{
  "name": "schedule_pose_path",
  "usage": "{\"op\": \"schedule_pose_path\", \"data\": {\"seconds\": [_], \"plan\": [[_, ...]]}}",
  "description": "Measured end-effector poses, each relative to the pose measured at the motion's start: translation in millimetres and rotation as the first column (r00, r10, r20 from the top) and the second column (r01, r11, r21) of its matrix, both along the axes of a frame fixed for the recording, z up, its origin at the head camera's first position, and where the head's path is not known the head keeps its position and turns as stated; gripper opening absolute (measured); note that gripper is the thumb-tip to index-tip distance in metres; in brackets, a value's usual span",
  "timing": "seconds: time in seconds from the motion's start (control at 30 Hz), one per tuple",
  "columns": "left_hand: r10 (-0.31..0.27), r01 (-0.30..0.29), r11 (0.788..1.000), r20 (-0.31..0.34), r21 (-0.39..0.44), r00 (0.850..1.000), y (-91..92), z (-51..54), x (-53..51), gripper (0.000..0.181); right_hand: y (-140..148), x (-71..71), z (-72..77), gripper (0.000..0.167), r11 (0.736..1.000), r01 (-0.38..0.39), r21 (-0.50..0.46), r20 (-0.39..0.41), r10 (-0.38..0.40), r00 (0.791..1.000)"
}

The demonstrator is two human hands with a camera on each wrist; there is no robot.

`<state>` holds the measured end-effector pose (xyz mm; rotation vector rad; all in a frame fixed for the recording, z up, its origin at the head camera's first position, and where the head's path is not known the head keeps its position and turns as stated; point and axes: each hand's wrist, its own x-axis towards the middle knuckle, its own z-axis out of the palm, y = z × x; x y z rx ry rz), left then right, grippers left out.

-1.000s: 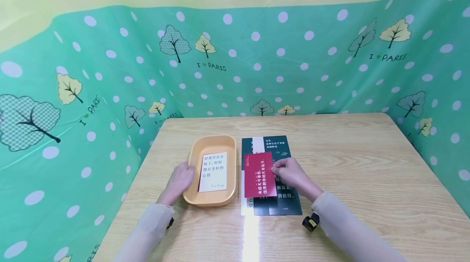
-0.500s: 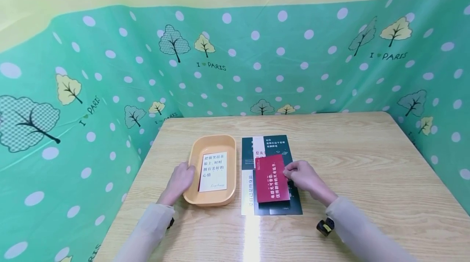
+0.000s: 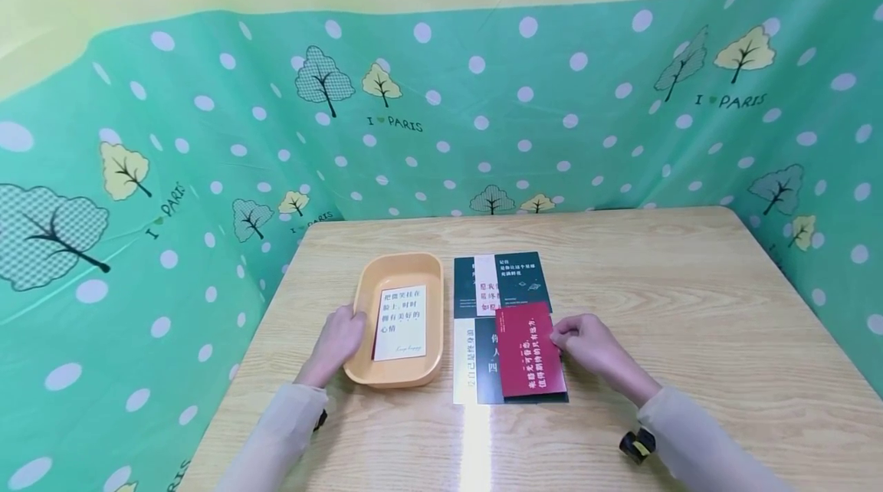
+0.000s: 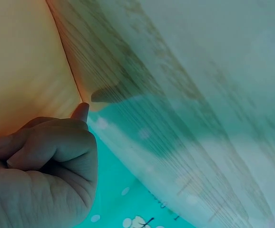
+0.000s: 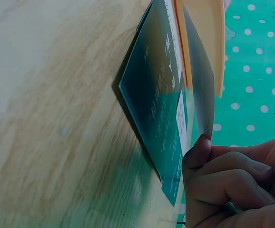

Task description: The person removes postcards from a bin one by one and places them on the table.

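My right hand (image 3: pixel 586 342) pinches the right edge of a red card (image 3: pixel 527 350) with white lettering. In the right wrist view this card (image 5: pixel 201 80) is seen nearly edge-on, raised off the dark green cards (image 5: pixel 152 90) below it. My left hand (image 3: pixel 340 339) grips the left side of a pale orange plastic bin (image 3: pixel 400 270); in the left wrist view its fingers are curled against the bin's wall (image 4: pixel 28 61). Inside the bin lies a white card (image 3: pixel 402 323) with dark lettering, a strip of red showing under its left edge.
Several printed cards lie together on the wooden table (image 3: pixel 655 285) right of the bin: dark green ones (image 3: pixel 520 277), a pale one with red lettering (image 3: pixel 486 289) and a white one (image 3: pixel 464 358). A green dotted curtain (image 3: pixel 441 162) surrounds the table's back and sides.
My right hand has drawn the red card to the right and toward me, uncovering more of the cards beneath. The left hand and bin have stayed in place.
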<state>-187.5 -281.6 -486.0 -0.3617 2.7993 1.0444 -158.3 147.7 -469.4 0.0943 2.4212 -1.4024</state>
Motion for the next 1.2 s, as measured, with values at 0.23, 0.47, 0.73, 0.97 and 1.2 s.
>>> {"op": "schedule_pose_path", "data": {"seconds": [0.23,0.47,0.73,0.97,1.2], "plan": [[0.007,-0.007,1.000,0.015,0.013,1.000,-0.1,-0.1,-1.8,0.047,9,3.7,-0.2,0.020,1.000,-0.001,-0.002,-0.007,0.001,1.000],[0.018,-0.018,1.000,0.025,0.022,1.000,0.9,-0.7,-0.1,0.049,15,8.6,-2.7,0.021,1.000,-0.004,-0.008,-0.017,0.004,1.000],[0.010,-0.010,1.000,-0.002,-0.002,1.000,-0.5,-1.7,0.1,0.047,21,10.7,-4.9,0.024,1.000,0.001,-0.001,-0.015,-0.001,1.000],[0.003,-0.003,1.000,0.017,0.011,1.000,-2.8,-4.0,-0.7,0.048,25,8.9,-7.3,0.024,1.000,0.011,0.001,-0.005,-0.011,1.000],[-0.007,0.007,1.000,0.005,0.012,1.000,-3.5,-5.2,-1.8,0.046,27,10.3,-10.2,0.021,1.000,0.025,-0.014,0.006,-0.025,1.000]]}}
